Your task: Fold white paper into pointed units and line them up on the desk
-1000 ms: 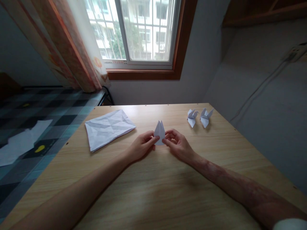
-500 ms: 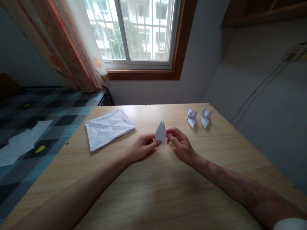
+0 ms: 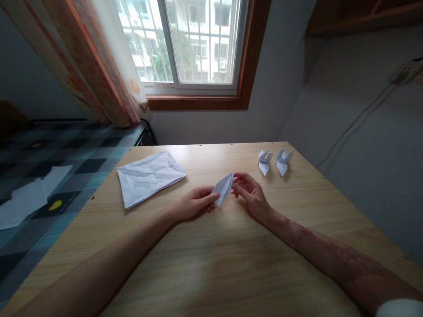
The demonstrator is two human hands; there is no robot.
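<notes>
A small folded white paper piece [image 3: 223, 188] is held over the middle of the wooden table [image 3: 211, 264], tilted with its pointed end up and to the right. My left hand [image 3: 193, 204] pinches its lower end between thumb and fingers. My right hand [image 3: 250, 193] touches its upper tip with the fingertips. Both forearms rest low over the tabletop.
A creased white paper sheet [image 3: 148, 176] lies flat at the table's left. Two finished folded paper figures [image 3: 264, 162] [image 3: 283, 161] stand at the far right. A checked bed cover with a loose sheet [image 3: 28, 196] is at the left; window and curtain are behind.
The folded piece stood upright between both hands; now it is tipped over to the right, and my right hand has shifted up to its tip.
</notes>
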